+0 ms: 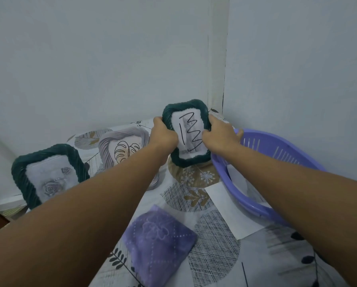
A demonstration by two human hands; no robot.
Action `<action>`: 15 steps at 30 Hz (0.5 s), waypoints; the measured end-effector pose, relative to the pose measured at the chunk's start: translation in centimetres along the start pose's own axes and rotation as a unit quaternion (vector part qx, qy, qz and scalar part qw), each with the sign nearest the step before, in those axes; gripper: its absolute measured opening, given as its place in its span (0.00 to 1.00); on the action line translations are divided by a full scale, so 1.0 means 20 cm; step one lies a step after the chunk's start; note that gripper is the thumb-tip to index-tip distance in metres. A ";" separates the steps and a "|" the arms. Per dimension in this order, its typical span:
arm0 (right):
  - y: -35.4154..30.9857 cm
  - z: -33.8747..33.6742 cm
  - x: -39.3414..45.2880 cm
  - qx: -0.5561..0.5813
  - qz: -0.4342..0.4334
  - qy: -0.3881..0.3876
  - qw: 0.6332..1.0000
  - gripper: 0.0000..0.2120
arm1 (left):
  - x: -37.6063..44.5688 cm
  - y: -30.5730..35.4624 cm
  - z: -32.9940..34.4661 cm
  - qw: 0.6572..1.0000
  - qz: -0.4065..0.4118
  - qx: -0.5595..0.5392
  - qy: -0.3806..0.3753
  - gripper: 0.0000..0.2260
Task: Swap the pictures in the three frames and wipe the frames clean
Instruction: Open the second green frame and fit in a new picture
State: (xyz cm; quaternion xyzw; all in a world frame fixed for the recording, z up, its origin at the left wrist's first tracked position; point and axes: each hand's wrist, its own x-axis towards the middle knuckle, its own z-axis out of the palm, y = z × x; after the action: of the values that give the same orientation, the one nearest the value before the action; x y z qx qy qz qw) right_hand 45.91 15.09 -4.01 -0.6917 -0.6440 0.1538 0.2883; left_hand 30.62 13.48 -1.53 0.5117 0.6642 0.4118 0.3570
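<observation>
Centre of pic: left hand (165, 135) & right hand (220, 134) both grip green frame (186, 134) w/ scribble pic; purple cloth (159, 246) lower centre.

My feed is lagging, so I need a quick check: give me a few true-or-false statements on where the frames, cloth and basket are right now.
1. Both hands hold the green frame with the zigzag drawing. True: left hand on its left edge, right hand on its right.
2. The purple cloth is in the right hand. False: it lies folded on the table.
3. The grey frame shows a leaf drawing. True.
4. The purple basket sits left of the frames. False: it is on the right.
5. The rose-picture frame is grey. False: green.
</observation>
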 end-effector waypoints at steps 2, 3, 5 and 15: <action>-0.03 -0.03 -0.02 0.035 -0.010 0.028 0.999 0.18 | -0.02 0.04 -0.03 0.999 0.025 -0.034 0.028 0.19; -0.05 -0.05 -0.04 0.052 -0.016 0.040 0.998 0.18 | -0.04 0.06 -0.05 0.997 0.036 -0.048 0.042 0.19; -0.09 -0.07 -0.08 0.092 -0.027 0.059 0.994 0.17 | -0.09 0.09 -0.09 0.994 0.052 -0.071 0.057 0.16; -0.25 -0.10 -0.43 0.343 -0.039 -0.001 0.939 0.14 | -0.46 0.00 -0.44 0.968 0.001 -0.246 0.055 0.15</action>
State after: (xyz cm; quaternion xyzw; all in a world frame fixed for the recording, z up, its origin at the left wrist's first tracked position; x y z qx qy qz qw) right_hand 42.02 6.35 -0.91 -0.5254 -0.5787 0.3546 0.5131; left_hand 24.85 2.91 2.47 0.3856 0.5606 0.5902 0.4344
